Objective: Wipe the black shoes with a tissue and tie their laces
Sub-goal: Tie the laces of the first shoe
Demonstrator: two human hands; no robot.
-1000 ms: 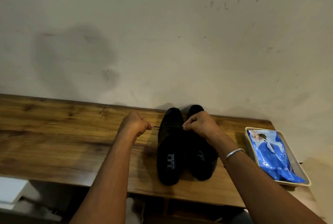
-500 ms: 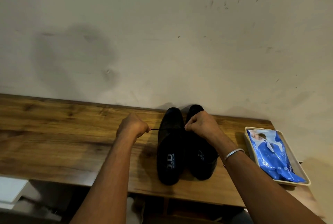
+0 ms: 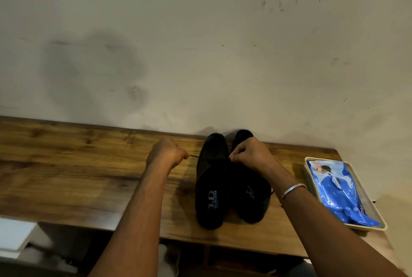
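Head view: two black shoes stand side by side on a wooden table [image 3: 66, 176], toes toward the wall [image 3: 200, 53], heels toward the person.
Step in hand: judged to be tying the lace of the left shoe [image 3: 211, 183]. No tissue is in either hand.
Left hand [image 3: 167, 158]: curled into a fist out to the side of the left shoe, fingers pinching one end of the lace [image 3: 193, 156], which runs taut toward the shoe.
Right hand [image 3: 254, 157]: also curled, above the front of the right shoe [image 3: 249, 201]. Its fingertips pinch at the inner edge of the left shoe, apparently on the other lace end, but that strand is too dark to confirm.
Method advised: pull both ends evenly and level so the knot seats in the middle of the shoe. Hold tension while forming the loops. Draw sideways rather than upward, so the shoe does not lift or slide into its neighbour.
Risk: the thin lace is black on black in dim light, so a slipped end would be hard to find.
Right shoe: a loose strand [image 3: 271, 192] shows at its outer side, so it is likely not yet tied.
Container: a shallow pale tray [image 3: 323, 160] sits on the table's right end, well apart from the shoes.
Contents: one blue packet [image 3: 338, 192], probably tissues, lies flat and fills most of the tray. Whether it is opened cannot be told.
Other: a metal bracelet [image 3: 293, 188] is on the right wrist.
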